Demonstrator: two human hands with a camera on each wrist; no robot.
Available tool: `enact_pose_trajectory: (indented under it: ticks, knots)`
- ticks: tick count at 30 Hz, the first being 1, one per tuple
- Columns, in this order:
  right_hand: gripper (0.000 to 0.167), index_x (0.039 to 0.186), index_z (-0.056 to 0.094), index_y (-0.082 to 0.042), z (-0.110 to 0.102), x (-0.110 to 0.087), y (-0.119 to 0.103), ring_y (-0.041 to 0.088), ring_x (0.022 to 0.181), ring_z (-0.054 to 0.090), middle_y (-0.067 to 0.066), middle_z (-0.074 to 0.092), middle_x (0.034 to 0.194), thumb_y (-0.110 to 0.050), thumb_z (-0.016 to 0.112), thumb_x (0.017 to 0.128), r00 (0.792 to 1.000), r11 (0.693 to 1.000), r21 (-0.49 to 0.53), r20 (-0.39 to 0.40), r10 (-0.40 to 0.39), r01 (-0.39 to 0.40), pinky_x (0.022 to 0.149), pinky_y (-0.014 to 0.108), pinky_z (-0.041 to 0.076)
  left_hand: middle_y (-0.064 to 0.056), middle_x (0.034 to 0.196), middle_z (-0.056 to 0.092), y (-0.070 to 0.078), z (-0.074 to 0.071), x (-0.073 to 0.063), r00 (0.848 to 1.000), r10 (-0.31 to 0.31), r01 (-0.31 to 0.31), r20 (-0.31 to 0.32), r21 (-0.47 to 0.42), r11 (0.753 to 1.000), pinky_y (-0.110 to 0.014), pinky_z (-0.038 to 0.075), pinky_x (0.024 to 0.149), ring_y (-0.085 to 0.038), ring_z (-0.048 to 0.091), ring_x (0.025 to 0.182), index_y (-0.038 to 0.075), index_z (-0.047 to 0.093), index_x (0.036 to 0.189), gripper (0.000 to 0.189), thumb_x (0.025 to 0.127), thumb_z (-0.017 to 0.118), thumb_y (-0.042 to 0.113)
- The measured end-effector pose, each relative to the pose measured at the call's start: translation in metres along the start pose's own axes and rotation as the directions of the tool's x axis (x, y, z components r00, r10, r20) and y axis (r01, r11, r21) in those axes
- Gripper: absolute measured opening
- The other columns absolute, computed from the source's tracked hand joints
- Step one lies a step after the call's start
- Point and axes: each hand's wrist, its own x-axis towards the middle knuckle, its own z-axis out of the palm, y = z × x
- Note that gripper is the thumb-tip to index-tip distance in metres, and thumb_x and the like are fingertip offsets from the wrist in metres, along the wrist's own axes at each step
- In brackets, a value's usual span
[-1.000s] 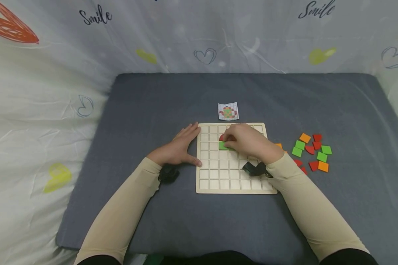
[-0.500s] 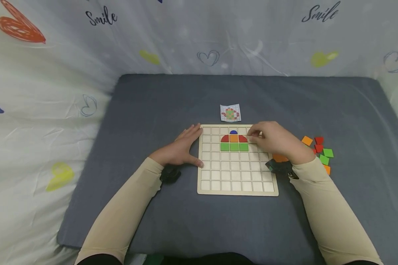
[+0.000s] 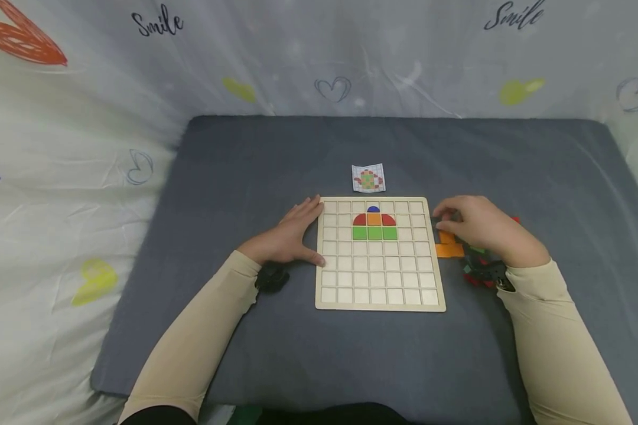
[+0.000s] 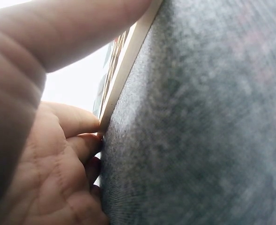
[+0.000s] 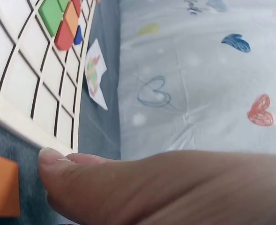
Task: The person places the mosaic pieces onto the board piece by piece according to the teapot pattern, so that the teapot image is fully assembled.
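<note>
A wooden grid board (image 3: 345, 277) lies flat on the table. On it sit a row of green square tiles (image 3: 374, 233), an orange square tile (image 3: 374, 219) between two red rounded tiles (image 3: 389, 220), and a blue half-round tile (image 3: 373, 209) on top. My left hand (image 3: 284, 239) rests along the board's left edge, thumb and fingers spread; the left wrist view has the fingertips at its rim. Just past the right edge is my right hand (image 3: 484, 227), fingers loosely bent, nothing visible between them. Loose orange tiles (image 3: 449, 250) lie below its fingertips.
Behind the board lies a small card (image 3: 368, 178) with a coloured grid pattern. Red tiles (image 3: 473, 281) and a green one show around the right wrist, the others hidden under the hand. A printed white curtain (image 3: 414, 47) hangs behind the grey table (image 3: 255, 348).
My right hand has moved right from the tiles on the board to beyond its right edge, uncovering the red, orange, green and blue tiles. My left hand stays at the left edge.
</note>
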Motion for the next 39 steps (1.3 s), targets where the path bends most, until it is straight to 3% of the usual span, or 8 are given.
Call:
enact_pose_trajectory:
  ticks: [12,16,24,33,39]
  knots:
    - [0.029,0.117,0.071,0.001,-0.005,-0.025,0.03,0.027,0.088,0.061,0.016,0.07,0.105,-0.016,0.08,0.094,0.997,0.996,-0.036,0.015,0.077,-0.077,0.073,0.041,0.049,-0.007,0.177,-0.006,-0.002,0.001,0.001,1.0,-0.002,0.002,-0.002,0.011,1.0,-0.046,-0.004,0.132,-0.025,-0.01,0.163,0.008,0.007,0.17,0.13,0.079,0.094,0.04]
    - [0.03,0.116,0.071,0.0,-0.005,-0.034,0.038,0.027,0.088,0.061,0.015,0.069,0.104,-0.017,0.081,0.093,0.994,0.993,-0.033,0.015,0.11,-0.11,0.073,0.039,0.05,-0.007,0.177,-0.006,-0.002,0.001,0.001,1.0,-0.002,0.002,0.0,0.01,1.0,-0.046,-0.004,0.132,-0.025,-0.01,0.163,0.009,0.006,0.17,0.131,0.079,0.095,0.04]
    - [0.031,0.115,0.072,-0.001,-0.003,-0.046,0.047,0.019,0.079,0.061,0.012,0.069,0.101,-0.019,0.082,0.092,0.995,0.995,-0.039,0.001,0.095,-0.095,0.07,0.037,0.05,-0.006,0.177,-0.006,-0.004,0.001,0.003,1.0,-0.005,0.005,0.004,0.01,1.0,-0.047,-0.004,0.132,-0.024,-0.011,0.163,0.01,0.006,0.17,0.131,0.078,0.095,0.041]
    - [0.027,0.112,0.073,0.0,-0.001,-0.042,0.043,0.021,0.083,0.063,0.004,0.071,0.093,-0.018,0.081,0.093,0.996,0.995,-0.05,0.017,0.092,-0.091,0.074,0.038,0.052,-0.007,0.177,-0.006,-0.003,0.0,0.003,1.0,0.013,-0.013,-0.005,0.01,1.0,-0.044,-0.005,0.132,-0.024,-0.01,0.163,0.008,0.006,0.17,0.131,0.079,0.094,0.042]
    - [0.023,0.107,0.069,-0.001,0.0,-0.036,0.037,0.022,0.081,0.06,0.006,0.067,0.09,-0.015,0.081,0.094,0.997,0.996,-0.04,0.021,0.077,-0.076,0.071,0.039,0.051,-0.008,0.177,-0.006,-0.004,0.001,0.002,1.0,0.018,-0.018,-0.003,0.009,1.0,-0.044,-0.005,0.132,-0.025,-0.01,0.163,0.006,0.007,0.169,0.131,0.079,0.094,0.042]
